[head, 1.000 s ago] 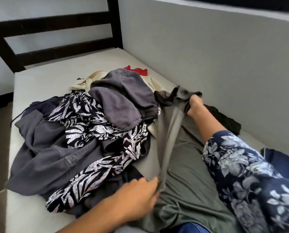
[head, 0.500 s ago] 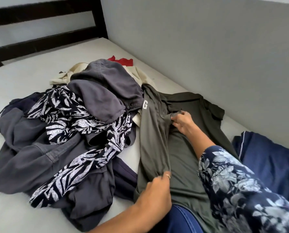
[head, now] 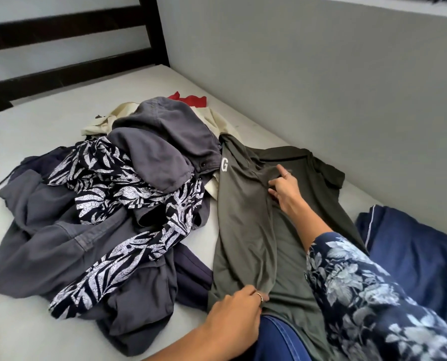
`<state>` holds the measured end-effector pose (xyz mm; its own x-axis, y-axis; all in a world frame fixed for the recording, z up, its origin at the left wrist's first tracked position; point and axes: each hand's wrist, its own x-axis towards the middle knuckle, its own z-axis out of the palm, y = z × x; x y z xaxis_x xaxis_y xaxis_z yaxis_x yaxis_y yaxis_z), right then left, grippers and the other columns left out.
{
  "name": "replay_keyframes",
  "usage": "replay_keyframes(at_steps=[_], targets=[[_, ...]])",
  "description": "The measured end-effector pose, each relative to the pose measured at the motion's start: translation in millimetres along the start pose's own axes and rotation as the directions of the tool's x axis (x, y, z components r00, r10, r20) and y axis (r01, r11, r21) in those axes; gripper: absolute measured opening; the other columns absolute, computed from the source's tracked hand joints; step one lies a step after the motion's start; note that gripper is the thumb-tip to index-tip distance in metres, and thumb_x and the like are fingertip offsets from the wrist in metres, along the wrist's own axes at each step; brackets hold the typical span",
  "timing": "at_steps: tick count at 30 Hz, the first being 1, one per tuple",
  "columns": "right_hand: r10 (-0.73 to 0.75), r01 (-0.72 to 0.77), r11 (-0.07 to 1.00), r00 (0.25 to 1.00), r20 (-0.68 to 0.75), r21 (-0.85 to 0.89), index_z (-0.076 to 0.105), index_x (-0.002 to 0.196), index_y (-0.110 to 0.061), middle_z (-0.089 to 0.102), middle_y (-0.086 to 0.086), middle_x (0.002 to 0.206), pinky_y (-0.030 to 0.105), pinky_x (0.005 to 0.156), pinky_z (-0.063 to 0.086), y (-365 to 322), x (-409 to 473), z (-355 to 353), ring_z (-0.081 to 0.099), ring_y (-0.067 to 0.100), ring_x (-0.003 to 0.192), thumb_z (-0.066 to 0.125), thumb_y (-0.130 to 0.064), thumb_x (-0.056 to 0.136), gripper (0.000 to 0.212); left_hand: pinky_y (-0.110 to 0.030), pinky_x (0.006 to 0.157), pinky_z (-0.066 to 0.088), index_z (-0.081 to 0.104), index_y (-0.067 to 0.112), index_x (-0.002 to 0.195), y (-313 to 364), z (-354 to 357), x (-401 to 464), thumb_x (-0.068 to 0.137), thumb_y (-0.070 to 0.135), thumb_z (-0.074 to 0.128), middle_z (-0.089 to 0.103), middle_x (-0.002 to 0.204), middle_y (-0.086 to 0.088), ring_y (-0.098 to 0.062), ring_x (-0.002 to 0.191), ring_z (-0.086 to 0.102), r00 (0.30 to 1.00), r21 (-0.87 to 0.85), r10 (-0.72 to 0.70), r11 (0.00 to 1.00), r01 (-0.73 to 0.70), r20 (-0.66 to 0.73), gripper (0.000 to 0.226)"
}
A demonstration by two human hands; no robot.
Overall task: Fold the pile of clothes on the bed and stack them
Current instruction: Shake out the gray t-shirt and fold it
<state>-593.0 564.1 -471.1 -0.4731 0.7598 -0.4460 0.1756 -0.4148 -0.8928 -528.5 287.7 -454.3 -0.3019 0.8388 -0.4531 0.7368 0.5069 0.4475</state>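
Observation:
An olive-green shirt (head: 246,230) with a white letter G lies spread on the bed (head: 48,118), its left side folded over the middle. My left hand (head: 236,315) pinches the shirt's lower folded edge near me. Farther up, my right hand (head: 285,188) rests on the shirt below the collar, fingers relaxed and one pointing up. To the left sits the pile of clothes (head: 108,204): grey garments, a black-and-white leaf-print piece, a cream item and a red one at the back.
A grey wall (head: 321,87) runs along the bed's right side. A dark wooden headboard (head: 68,48) stands at the far end. A navy blue cloth (head: 412,256) lies by the wall on the right. Bare mattress shows at the far left and near the front-left corner.
The shirt's left side, lifted a second ago, now lies folded flat over the middle. My right hand let go of the fabric and moved down onto the shirt.

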Motion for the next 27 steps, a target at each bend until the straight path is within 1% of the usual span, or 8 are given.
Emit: replay_keyframes(at_steps=[4,7,11,16,19,21,24,27], targets=[[0.137,-0.132,0.984,0.990,0.032,-0.119,0.033,0.147,-0.025,0.055,0.002,0.115,0.035,0.086,0.045,5.6,-12.1,-14.9,0.048,0.020,0.105,0.048,-0.006,0.093,0.059,-0.034,0.105,0.038,0.053,0.028,0.131,-17.5,18.7,19.5,0.098,0.014,0.038,0.049,0.135,0.007,-0.022,0.125,0.049,0.999,-0.148,0.049,0.988,-0.049,-0.005,0.039],[0.114,-0.105,0.962,0.993,0.018,-0.250,0.036,0.144,-0.023,0.054,0.001,0.102,0.028,0.069,0.043,17.0,-33.8,-32.3,0.048,0.015,0.086,0.053,-0.012,0.093,0.056,-0.019,0.105,0.034,0.061,0.017,0.125,-20.9,17.9,30.2,0.097,0.012,0.042,0.058,0.132,0.000,-0.015,0.125,0.050,0.999,-0.229,0.043,0.973,-0.039,0.012,0.034],[0.195,-0.152,0.886,0.979,0.054,-0.438,0.049,0.130,-0.017,0.051,0.005,0.120,0.028,0.068,0.043,29.7,-78.6,-55.5,0.048,0.019,0.099,0.056,-0.019,0.094,0.036,-0.025,0.099,0.038,0.063,0.011,0.121,-17.9,2.7,37.1,0.100,0.032,0.041,0.062,0.127,-0.008,-0.021,0.121,0.054,0.992,-0.275,-0.012,0.960,0.047,0.127,0.037],[0.168,-0.107,0.821,0.984,0.058,-0.561,0.055,0.113,-0.014,0.050,0.002,0.091,0.026,0.065,0.042,35.2,-139.6,-78.3,0.049,0.021,0.087,0.054,-0.021,0.095,0.019,-0.027,0.089,0.036,0.050,0.010,0.135,-5.8,-17.9,18.9,0.102,0.044,0.031,0.053,0.135,-0.006,-0.022,0.124,0.048,0.973,-0.455,-0.107,0.870,0.192,0.206,0.051],[0.124,-0.056,0.781,0.990,0.066,-0.622,0.059,0.099,-0.014,0.048,0.003,0.082,0.025,0.060,0.039,42.5,-165.3,-86.4,0.048,0.016,0.072,0.052,-0.019,0.095,0.010,-0.024,0.069,0.039,0.048,0.012,0.134,6.5,-35.9,10.7,0.102,0.045,0.029,0.055,0.130,-0.003,-0.015,0.091,0.049,0.974,-0.483,-0.111,0.854,0.195,0.197,0.050],[0.167,-0.047,0.741,0.979,0.116,-0.670,0.061,0.111,-0.007,0.047,0.003,0.081,0.024,0.057,0.037,57.2,-181.4,-91.9,0.043,0.014,0.065,0.053,-0.021,0.095,0.022,-0.021,0.069,0.037,0.044,0.014,0.135,15.3,-40.8,5.8,0.102,0.044,0.031,0.051,0.130,-0.002,-0.009,0.081,0.044,0.967,-0.546,-0.067,0.815,0.195,0.246,0.046],[0.253,0.030,0.603,0.940,0.227,-0.797,0.061,0.115,-0.025,0.051,-0.005,0.086,0.026,0.059,0.042,72.9,-194.4,-94.5,0.048,0.012,0.075,0.058,-0.026,0.093,0.023,-0.033,0.103,0.037,0.035,0.017,0.140,31.5,-44.6,4.2,0.103,0.036,0.036,0.039,0.143,-0.001,-0.017,0.114,0.046,0.902,-0.551,0.031,0.801,0.235,0.430,0.042],[0.296,0.127,0.477,0.908,0.295,-0.870,0.059,0.107,-0.034,0.056,-0.002,0.087,0.031,0.063,0.045,83.8,-195.5,-94.3,0.053,0.017,0.083,0.059,-0.015,0.088,0.028,-0.038,0.094,0.046,0.035,0.015,0.143,43.8,-33.2,2.1,0.103,0.026,0.040,0.032,0.149,-0.005,-0.029,0.126,0.044,0.856,-0.394,0.016,0.892,0.222,0.518,0.042]])
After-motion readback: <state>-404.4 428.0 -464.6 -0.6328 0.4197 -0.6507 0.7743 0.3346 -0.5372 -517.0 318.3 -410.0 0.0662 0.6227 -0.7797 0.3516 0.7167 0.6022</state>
